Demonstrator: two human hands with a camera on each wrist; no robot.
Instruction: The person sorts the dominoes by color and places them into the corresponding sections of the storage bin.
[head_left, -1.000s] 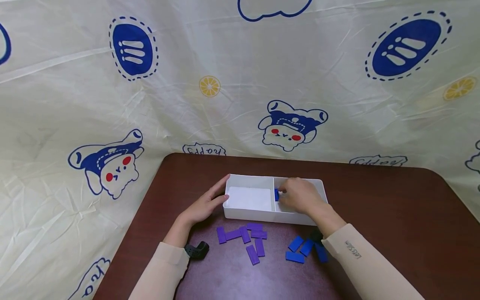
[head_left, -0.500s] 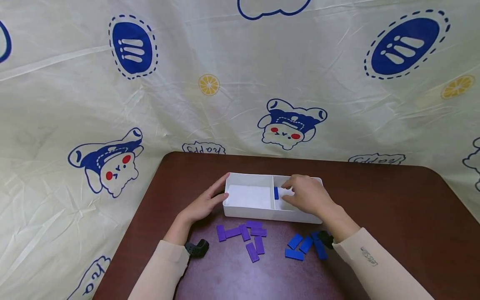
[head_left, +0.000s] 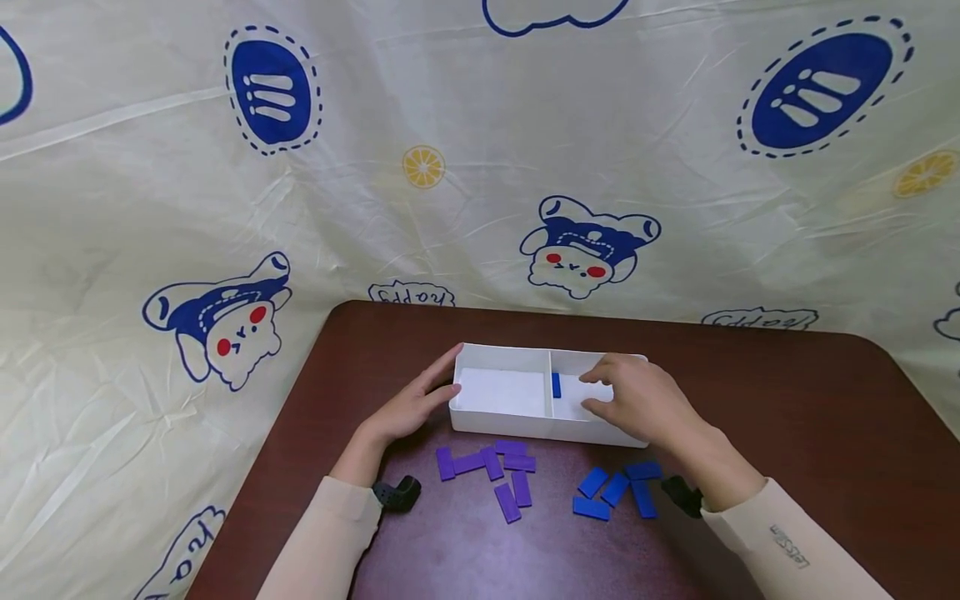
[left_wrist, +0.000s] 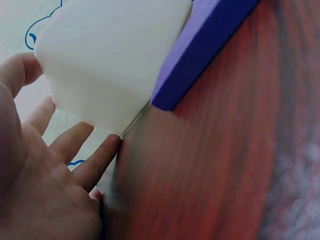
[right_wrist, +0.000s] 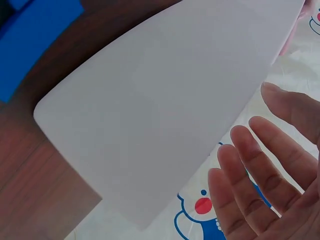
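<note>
Box [head_left: 500, 424] seems mid-loading, 1 block [head_left: 557, 385] inside; right hand [head_left: 643, 398], parted, empty, likely needs another from 5 o'clock; extended left hand [head_left: 408, 410] touches 9 o'clock end.

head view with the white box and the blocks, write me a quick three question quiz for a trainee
1. Where does the left hand touch the white box?
a) right end
b) left end
c) divider

2. True or false: the purple blocks lie on the table, outside the box.

3. Fill in the colour: the one block visible inside the box is ____.

Key: 1 b; 2 true; 3 blue.
</note>
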